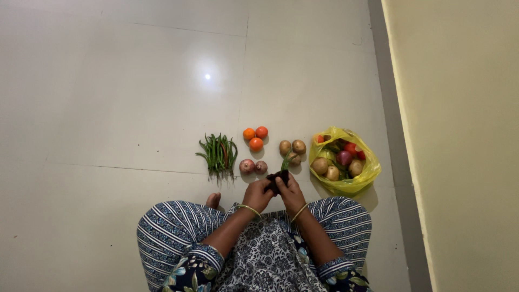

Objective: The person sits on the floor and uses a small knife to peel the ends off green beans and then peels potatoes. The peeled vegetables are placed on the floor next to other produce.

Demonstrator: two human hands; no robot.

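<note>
Dark, small vegetable (278,177) with a green stalk, pinched between both hands just above the lap.
Left hand (258,193) and right hand (292,193) press together on it from either side, equally near; its stalk points away toward the potatoes (292,147); onions (253,166), tomatoes (255,137), green beans (218,153) lie beyond on the floor (108,108); yellow bag (346,186) to the right.

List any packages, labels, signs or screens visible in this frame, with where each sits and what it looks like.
Yellow plastic bag: on the floor at the right end of the row of produce, near the wall; crumpled, translucent, mouth open, holding potatoes, red onions and tomatoes.
No labels, signs or screens can be seen.
Both the left hand and the right hand hold a small dark item; what it is cannot be told.
</note>
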